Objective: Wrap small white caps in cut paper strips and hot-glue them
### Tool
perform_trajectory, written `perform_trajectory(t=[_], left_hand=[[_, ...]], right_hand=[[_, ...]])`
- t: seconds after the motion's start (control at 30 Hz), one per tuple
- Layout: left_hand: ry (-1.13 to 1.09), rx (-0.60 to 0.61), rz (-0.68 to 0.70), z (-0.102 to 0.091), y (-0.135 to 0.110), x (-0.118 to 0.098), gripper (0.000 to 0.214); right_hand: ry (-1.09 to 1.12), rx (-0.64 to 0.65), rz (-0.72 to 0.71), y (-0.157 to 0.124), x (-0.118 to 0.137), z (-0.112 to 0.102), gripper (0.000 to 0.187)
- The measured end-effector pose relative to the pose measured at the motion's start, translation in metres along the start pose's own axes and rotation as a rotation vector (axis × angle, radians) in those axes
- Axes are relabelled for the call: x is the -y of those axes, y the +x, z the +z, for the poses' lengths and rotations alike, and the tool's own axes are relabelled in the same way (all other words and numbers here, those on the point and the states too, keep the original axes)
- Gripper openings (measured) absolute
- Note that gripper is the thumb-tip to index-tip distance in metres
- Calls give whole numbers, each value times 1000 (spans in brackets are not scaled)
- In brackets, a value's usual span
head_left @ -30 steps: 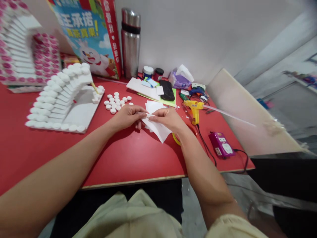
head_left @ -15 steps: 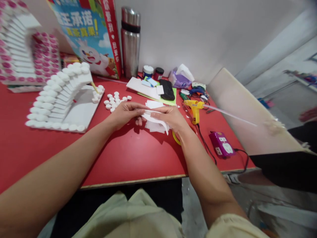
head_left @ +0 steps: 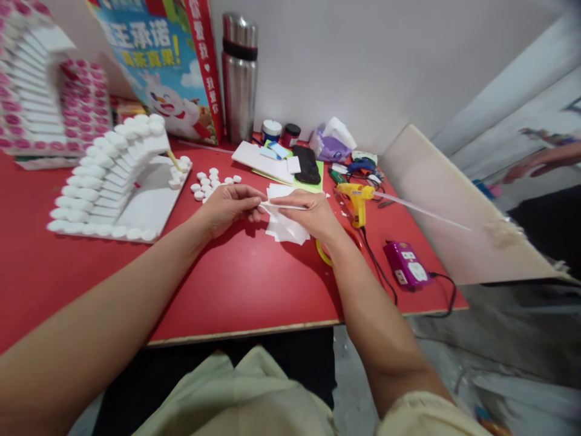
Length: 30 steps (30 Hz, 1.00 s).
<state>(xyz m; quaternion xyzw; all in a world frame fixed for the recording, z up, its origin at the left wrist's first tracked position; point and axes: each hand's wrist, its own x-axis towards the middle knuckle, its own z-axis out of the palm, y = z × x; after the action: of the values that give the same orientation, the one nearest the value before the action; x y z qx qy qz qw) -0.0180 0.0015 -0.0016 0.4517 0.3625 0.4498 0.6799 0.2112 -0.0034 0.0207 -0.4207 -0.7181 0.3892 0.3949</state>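
Between my two hands is a narrow white paper strip (head_left: 290,207), held just over a stack of white paper pieces (head_left: 287,229) on the table. The thumb and fingers of my left hand (head_left: 228,209) pinch its left end. My right hand (head_left: 313,212) grips the strip from the right, fingers pressed along it. Just beyond my left hand lies a heap of white rounded pieces (head_left: 209,183). To the left stands a white stair model (head_left: 113,181) edged with similar pieces.
A yellow glue gun (head_left: 356,197) with a clear stick sits right of my hands, its cord running past a purple power box (head_left: 406,264). Behind stand a steel flask (head_left: 239,79) and small jars (head_left: 271,130). A pale board (head_left: 431,218) leans at right; another person's hand (head_left: 540,162) shows beyond.
The strip's loose curled end no longer hangs down at the right; the strip now looks straight and edge-on. My right fingers have stretched along it. The other person's hand has come further into view.
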Motion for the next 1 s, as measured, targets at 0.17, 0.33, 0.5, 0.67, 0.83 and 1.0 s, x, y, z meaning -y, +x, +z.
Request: perform_trajectory(t=[0.17, 0.33, 0.5, 0.67, 0.83, 1.0], left_hand=[[206, -12, 66, -8, 0, -6, 24], [256, 72, 87, -5, -3, -14, 18], [335, 214, 81, 7, -9, -14, 22], [421, 192, 160, 9, -7, -6, 15], [514, 176, 185, 7, -3, -2, 16], [525, 173, 176, 6, -3, 0, 21]], right_hand=[[24, -129, -46, -4, 6, -29, 20], [324, -342, 106, -2, 11, -44, 20], [509, 6, 432, 0, 14, -11, 35], [549, 381, 496, -2, 9, 24, 38], [539, 367, 532, -1, 1, 23, 26], [434, 283, 614, -3, 7, 17, 24]])
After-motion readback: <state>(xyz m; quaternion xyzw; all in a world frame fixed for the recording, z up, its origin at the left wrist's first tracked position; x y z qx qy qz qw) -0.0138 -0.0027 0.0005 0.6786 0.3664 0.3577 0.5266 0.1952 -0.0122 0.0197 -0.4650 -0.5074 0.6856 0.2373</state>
